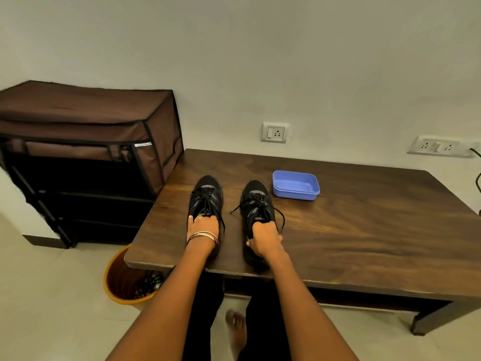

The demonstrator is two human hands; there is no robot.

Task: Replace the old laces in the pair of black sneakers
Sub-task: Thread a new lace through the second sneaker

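Observation:
Two black sneakers stand side by side on the dark wooden table (364,230), toes pointing away from me. My left hand (203,226) grips the heel collar of the left sneaker (207,196), fingers hooked into its opening. My right hand (264,239) grips the collar of the right sneaker (256,201) the same way. Both shoes carry black laces; the right shoe's lace ends (279,217) trail loose onto the table on both sides.
A blue plastic tray (296,185) sits on the table just right of the sneakers. An orange bin (122,280) stands on the floor under the table's left corner. A brown fabric shoe rack (86,157) stands at the left, against the wall.

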